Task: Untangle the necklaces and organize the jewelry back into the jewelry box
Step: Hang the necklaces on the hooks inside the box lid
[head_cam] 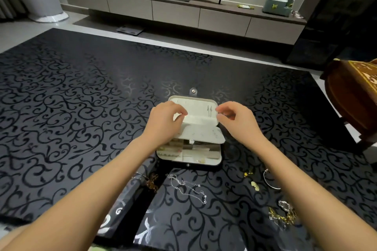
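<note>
Jewelry box (189, 159) lies open mid-mat (61, 108), its left side hidden under the left grip (166, 120). The right grip (238, 119) is at the lid's right edge. Both curl their fingers; whether they pinch anything, I cannot tell. Just in front of the box lies a silver chain (189, 186). Front-right of it a bangle (270, 179) is half hidden by the forearm.

Both my bare arms reach forward, converging toward the middle. My left hand (164, 121) is palm-down, its fingers (180, 110) curled with the tips pointing right. My right hand (239, 121) mirrors it, thumb and forefinger drawn close together, tips pointing left. The two hands sit level, near each other but apart. Whether either pinches anything thin, I cannot tell.
</note>
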The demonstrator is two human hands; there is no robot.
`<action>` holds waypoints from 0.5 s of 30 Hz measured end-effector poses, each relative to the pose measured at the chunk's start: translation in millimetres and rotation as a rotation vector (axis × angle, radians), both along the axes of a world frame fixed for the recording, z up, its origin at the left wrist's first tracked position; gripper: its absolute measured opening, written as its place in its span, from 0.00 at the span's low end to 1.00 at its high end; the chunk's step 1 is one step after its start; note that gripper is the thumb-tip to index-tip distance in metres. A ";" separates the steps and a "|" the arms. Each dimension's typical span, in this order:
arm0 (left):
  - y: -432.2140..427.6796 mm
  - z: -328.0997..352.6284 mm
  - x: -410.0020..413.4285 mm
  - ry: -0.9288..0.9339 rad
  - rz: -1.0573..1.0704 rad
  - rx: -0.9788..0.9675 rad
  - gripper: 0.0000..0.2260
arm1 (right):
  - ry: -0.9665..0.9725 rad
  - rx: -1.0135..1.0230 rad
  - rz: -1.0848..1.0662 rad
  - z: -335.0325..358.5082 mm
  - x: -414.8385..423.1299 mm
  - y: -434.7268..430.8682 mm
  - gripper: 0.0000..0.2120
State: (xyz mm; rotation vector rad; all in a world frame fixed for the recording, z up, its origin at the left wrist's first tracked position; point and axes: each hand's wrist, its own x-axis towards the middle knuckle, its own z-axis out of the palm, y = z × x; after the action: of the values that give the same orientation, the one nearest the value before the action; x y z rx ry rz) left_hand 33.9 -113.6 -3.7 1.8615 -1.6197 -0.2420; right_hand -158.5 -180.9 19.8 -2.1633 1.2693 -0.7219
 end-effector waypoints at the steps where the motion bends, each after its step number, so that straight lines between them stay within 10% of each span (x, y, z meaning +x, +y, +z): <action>1: 2.8 0.3 0.7 0.002 0.007 -0.002 0.08 | 0.035 -0.015 0.037 0.0 -3.9 14.5 0.05; 11: 37.2 6.7 -0.6 -0.051 0.040 -0.059 0.07 | 0.187 -0.336 0.116 -43.4 -26.2 107.0 0.04; 15: 54.2 7.9 -5.9 -0.065 0.004 -0.066 0.06 | 0.523 -0.154 0.153 -54.4 -22.3 129.5 0.12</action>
State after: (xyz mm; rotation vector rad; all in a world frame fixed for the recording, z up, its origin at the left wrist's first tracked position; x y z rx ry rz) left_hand 27.9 -59.4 4.2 1.8400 -1.6476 -0.1255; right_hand -180.7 -51.4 -34.6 -2.6515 1.3010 -0.1956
